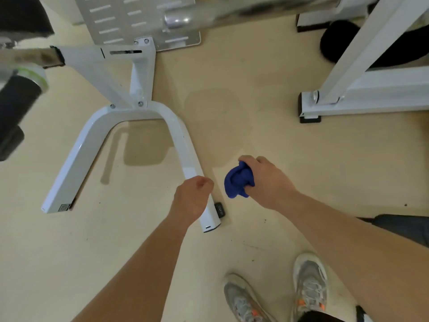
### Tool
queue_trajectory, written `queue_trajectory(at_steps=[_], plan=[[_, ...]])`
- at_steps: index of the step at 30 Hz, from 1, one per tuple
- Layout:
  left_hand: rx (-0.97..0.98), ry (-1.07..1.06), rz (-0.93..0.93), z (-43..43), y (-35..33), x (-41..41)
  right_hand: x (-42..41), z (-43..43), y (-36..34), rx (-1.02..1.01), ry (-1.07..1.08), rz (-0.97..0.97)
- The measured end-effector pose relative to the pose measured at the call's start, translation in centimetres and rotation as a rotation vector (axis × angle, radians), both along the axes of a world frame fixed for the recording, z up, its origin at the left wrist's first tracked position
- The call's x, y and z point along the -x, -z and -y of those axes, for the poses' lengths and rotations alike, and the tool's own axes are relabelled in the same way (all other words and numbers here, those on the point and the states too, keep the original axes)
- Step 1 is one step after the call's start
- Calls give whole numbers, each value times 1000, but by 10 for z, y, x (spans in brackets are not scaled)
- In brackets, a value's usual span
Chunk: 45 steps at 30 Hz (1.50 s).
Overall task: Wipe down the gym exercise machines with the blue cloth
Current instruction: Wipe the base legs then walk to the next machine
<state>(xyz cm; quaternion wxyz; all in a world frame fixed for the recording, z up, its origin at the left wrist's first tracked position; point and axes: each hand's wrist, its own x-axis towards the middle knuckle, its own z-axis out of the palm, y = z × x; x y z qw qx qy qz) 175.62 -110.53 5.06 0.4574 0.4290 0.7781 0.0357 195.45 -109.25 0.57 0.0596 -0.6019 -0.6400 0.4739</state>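
Item 1. Black foam roller pad (19, 98), far left, blurred.
Item 2. White U-shaped base frame (92, 145) of an exercise machine, standing on the floor (301, 147).
Item 3. Left hand (192, 198), fingers curled in, holding nothing; it lies over the frame's near leg, contact not discernible.
Item 4. Blue cloth (238, 182), bunched, off the floor, just right of that leg.
Item 5. Right hand (267, 180), gripping the cloth.
Item 6. Second machine's white frame (362, 98), far right.
Step, as judged: between strokes, cloth off any surface. Next move calls for pressing the cloth to the near leg and running it along the tube.
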Motion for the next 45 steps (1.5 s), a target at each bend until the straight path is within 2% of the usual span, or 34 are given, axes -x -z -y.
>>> queue_trajectory(at_steps=[6, 11, 17, 22, 27, 33, 40, 45], plan=[[90, 111, -38, -1, -124, -46, -64, -4, -136, -15, 50, 79], [80, 164, -44, -8, -252, -74, -104, 0, -255, -18, 56, 135], [54, 98, 48, -10, -388, -94, -137, -7, -398, 0, -20, 173], [34, 189, -4, -5, -478, -93, -145, -23, -496, -46, -6, 146], [-4, 230, -85, -23, -527, -69, -119, -60, -561, -96, -100, 165], [-81, 219, -193, -90, -551, -21, -52, -146, -592, -159, -248, 189], [-63, 83, -117, -183, -545, 57, 35, -287, -601, -157, -381, 206], [-82, 14, -133, -232, -556, 105, 98, -366, -622, -73, -375, 91]])
